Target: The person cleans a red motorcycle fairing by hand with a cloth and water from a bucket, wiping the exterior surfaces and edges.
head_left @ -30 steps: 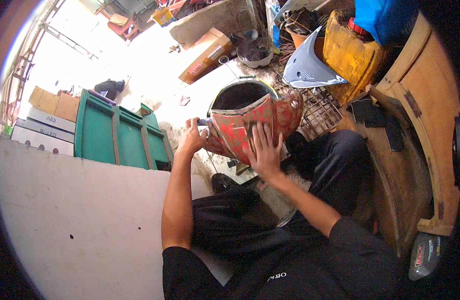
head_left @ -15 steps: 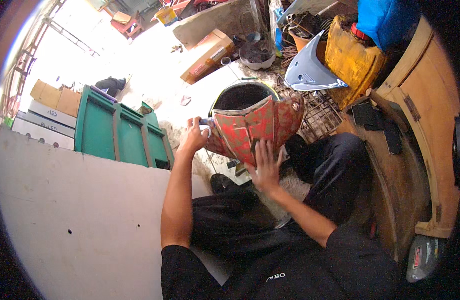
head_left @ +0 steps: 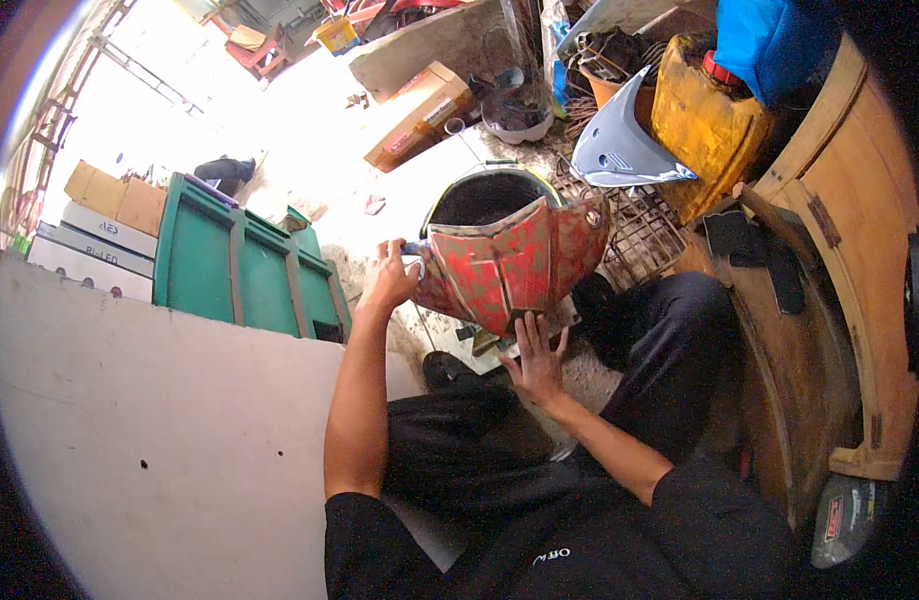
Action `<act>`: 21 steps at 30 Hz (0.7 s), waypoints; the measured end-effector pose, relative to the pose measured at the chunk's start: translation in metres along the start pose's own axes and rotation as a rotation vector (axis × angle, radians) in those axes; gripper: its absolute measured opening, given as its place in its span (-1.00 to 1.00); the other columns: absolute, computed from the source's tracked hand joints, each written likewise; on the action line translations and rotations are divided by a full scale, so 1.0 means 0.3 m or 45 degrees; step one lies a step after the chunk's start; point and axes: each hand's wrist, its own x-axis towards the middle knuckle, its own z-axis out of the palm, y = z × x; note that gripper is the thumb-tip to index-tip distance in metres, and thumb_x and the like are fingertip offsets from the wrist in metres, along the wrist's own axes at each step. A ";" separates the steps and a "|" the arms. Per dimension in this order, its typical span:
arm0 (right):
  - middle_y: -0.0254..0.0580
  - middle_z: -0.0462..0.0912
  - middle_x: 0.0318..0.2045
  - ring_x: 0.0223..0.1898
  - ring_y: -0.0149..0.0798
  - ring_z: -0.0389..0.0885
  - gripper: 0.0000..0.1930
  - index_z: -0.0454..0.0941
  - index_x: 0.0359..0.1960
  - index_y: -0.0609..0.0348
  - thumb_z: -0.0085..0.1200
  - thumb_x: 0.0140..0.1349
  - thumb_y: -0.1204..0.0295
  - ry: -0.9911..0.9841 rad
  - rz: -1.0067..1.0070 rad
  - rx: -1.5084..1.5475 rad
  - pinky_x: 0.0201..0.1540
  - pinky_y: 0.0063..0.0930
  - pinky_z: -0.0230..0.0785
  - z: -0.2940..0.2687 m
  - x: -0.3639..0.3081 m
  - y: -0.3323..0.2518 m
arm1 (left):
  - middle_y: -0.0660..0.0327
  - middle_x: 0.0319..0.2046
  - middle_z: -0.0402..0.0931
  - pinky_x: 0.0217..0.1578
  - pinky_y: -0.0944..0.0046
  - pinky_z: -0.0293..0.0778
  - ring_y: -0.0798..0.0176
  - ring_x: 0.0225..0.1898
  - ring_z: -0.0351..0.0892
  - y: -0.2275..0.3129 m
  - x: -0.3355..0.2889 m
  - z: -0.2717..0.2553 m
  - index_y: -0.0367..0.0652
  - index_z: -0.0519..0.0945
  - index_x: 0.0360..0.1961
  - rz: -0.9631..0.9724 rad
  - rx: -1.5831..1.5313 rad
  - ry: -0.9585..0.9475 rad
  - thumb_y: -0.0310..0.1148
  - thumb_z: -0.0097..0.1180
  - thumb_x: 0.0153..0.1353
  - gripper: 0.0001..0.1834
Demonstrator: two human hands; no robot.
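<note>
In front of me is a curved motorcycle body panel [head_left: 500, 275], its red paint worn through in greyish-brown patches. My left hand [head_left: 390, 275] is closed around its narrow left end. Against its lower tip, my right hand [head_left: 538, 362] lies with fingers stretched out and thumb apart; a small dark patch shows by the fingertips, too little to name. A black bucket [head_left: 488, 192] with a yellowish rim stands just behind the panel, partly hidden by it.
A grey-blue motorcycle panel [head_left: 630, 145] leans by a yellow jerrycan [head_left: 700, 120] at the right, near a metal grate [head_left: 645, 232]. Far ahead lies a cardboard box [head_left: 418, 115]. A green cabinet [head_left: 205, 260] and white panel [head_left: 180, 430] are left; curved wooden furniture [head_left: 860, 230] is right.
My right hand has slid down the panel's front toward its lower tip, uncovering more red surface. My left hand keeps its hold on the left end.
</note>
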 end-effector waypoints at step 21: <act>-0.12 0.02 0.42 0.44 -0.08 -0.08 -0.29 0.02 0.39 0.18 -0.25 0.35 -0.03 0.021 0.118 -0.008 0.36 0.23 -0.37 -0.151 0.417 0.018 | -0.18 0.07 0.29 0.16 0.00 0.29 -0.21 0.14 0.31 -0.058 -0.012 0.015 -0.27 0.25 0.14 0.026 -0.003 0.005 -0.30 0.13 0.11 -0.41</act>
